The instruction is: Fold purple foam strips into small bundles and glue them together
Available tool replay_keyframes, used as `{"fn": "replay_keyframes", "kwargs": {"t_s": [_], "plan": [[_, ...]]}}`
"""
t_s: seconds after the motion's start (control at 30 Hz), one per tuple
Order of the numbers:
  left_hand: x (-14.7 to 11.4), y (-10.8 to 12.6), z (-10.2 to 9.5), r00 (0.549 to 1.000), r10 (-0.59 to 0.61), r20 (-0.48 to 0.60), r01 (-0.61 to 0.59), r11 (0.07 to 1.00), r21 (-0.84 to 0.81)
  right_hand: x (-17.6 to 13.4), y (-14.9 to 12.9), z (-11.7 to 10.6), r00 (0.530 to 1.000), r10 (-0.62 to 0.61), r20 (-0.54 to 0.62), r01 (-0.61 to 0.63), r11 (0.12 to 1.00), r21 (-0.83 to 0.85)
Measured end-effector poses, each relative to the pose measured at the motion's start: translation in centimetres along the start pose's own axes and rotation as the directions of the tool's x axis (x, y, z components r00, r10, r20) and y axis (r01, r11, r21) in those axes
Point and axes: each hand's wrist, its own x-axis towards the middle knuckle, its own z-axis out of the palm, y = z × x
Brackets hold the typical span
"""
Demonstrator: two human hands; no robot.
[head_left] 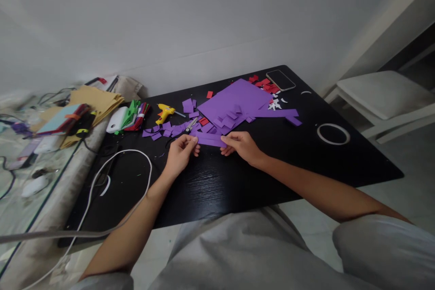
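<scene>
A strip of purple paper (210,139) stretches between my two hands, above the near middle of the black table. My left hand (181,152) pinches its left end between thumb and fingers. At the right end, my right hand (243,146) grips it the same way. Just beyond the left hand lie scissors (190,126), partly hidden among small cut purple pieces (170,129). A large purple sheet (238,98) lies behind the strip, with loose purple squares (229,121) on its near edge.
A yellow glue gun (165,113) lies at the back left. A white cable (149,167) loops over the table's left side. Phone (280,80), red scraps (265,84) and white scraps (274,103) sit at the back right. A white ring (333,125) lies right; a chair (387,88) stands beyond.
</scene>
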Motion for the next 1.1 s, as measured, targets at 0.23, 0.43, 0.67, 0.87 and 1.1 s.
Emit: {"fn": "replay_keyframes", "kwargs": {"t_s": [0.23,0.43,0.67,0.87,1.1], "plan": [[0.1,-0.3,-0.5,0.998,-0.010,0.057,0.012,0.999,-0.031,0.2,0.3,-0.2,1.000,-0.007,-0.005,0.007,1.000,-0.006],[0.0,-0.3,-0.6,0.999,0.036,0.006,-0.035,0.999,-0.039,0.1,0.3,0.0,1.000,0.000,0.004,0.000,1.000,0.004],[0.0,-0.3,-0.6,1.000,0.005,0.008,-0.005,0.996,-0.084,-0.1,0.1,-0.1,1.000,0.017,0.022,-0.018,1.000,0.018],[0.0,-0.2,-0.6,0.988,-0.026,0.153,0.038,0.997,-0.070,-0.5,-0.4,-0.1,0.928,0.160,0.337,-0.172,0.985,0.007],[-1.3,0.4,1.0,0.923,-0.063,0.379,0.064,0.998,0.011,-1.3,0.5,1.0,0.889,0.242,0.388,-0.256,0.966,-0.017]]}}
